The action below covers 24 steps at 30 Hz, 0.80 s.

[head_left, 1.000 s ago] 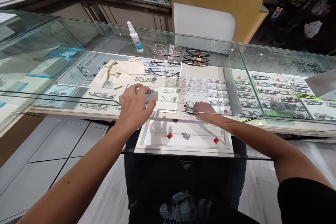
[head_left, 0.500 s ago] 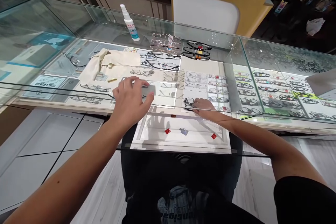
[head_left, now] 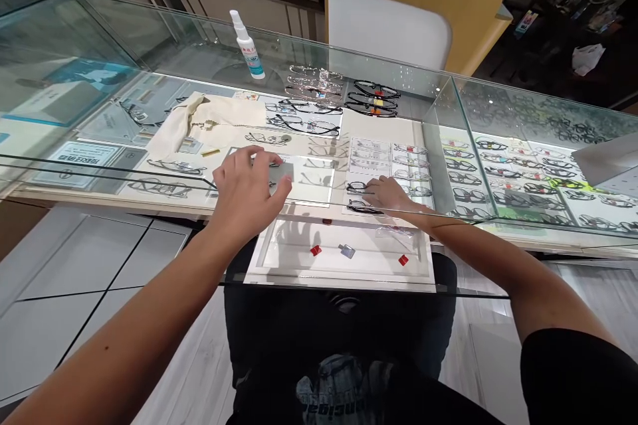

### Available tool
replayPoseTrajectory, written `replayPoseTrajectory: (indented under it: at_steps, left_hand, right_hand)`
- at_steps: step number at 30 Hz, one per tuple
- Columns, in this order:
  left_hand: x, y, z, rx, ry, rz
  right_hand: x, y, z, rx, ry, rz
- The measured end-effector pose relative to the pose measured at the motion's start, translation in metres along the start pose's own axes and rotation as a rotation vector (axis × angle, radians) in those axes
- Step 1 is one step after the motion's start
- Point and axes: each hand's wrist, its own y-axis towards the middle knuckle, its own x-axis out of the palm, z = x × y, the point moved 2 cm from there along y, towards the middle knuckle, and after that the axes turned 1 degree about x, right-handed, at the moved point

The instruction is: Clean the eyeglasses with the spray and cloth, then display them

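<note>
My left hand (head_left: pixel 246 192) rests on the glass counter top (head_left: pixel 149 169), fingers spread and holding nothing. Beneath the glass, my right hand (head_left: pixel 389 194) reaches into the display case, its fingers closed at the side of a dark-framed pair of eyeglasses (head_left: pixel 355 186). The fingertips are partly hidden. Just in front of that pair lies a second black pair of eyeglasses (head_left: pixel 363 206). Several thin-framed eyeglasses (head_left: pixel 413 173) lie in a column right of the hand.
A white spray bottle (head_left: pixel 249 50) stands at the back, near several eyeglasses (head_left: pixel 373 103). A cream cloth (head_left: pixel 226 111) lies at left. In front, the pulled-out white drawer (head_left: pixel 343 280) holds red tags (head_left: pixel 403 259) and a grey tag (head_left: pixel 347 251). A glass divider (head_left: pixel 473 146) stands at right.
My right hand has moved slightly back, and the dark eyeglasses by it now lie farther apart from the pair in front. My left hand stays in place. The view has shifted a little.
</note>
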Motion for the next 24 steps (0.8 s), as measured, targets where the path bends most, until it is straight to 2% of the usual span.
replayPoseTrajectory:
  at_steps: [6,12,17,20,22,24]
  left_hand:
    - [0.001,0.000,0.000,-0.001,0.020,-0.004]
    - [0.002,0.001,-0.002,-0.003,0.013,0.006]
    - [0.000,0.001,-0.001,-0.003,0.017,0.001]
    - [0.000,0.001,-0.001,-0.004,0.017,-0.010]
    - [0.001,0.001,-0.002,-0.005,0.019,-0.011]
    - [0.002,0.001,-0.003,-0.007,0.026,-0.004]
  right_hand:
    - [0.003,0.007,0.011,0.037,-0.009,0.004]
    - [0.003,0.006,0.009,0.034,0.015,-0.028]
    - [-0.005,0.005,0.004,0.049,0.039,-0.026]
    - [-0.012,-0.006,-0.012,0.042,0.065,-0.003]
    - [-0.018,-0.020,-0.034,-0.020,0.151,-0.005]
    - [-0.031,-0.040,-0.065,-0.141,0.317,-0.107]
